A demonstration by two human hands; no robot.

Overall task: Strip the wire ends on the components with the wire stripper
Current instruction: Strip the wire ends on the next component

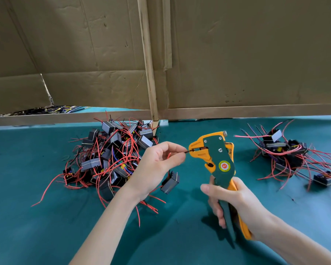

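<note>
My right hand (235, 203) grips the handles of an orange and green wire stripper (217, 157), held upright above the table. My left hand (159, 163) pinches a thin black wire (188, 151) between thumb and forefinger, its end inside the stripper's jaws. A small black component (170, 183) hangs from that hand by its wires, just below the palm. A large heap of black components with red wires (111, 155) lies to the left. A smaller heap of the same parts (290, 155) lies to the right.
A teal cloth covers the table (46, 226). Tall cardboard panels (237, 54) stand along the back edge behind both heaps. More loose wires (52, 109) show through a gap under the left panel.
</note>
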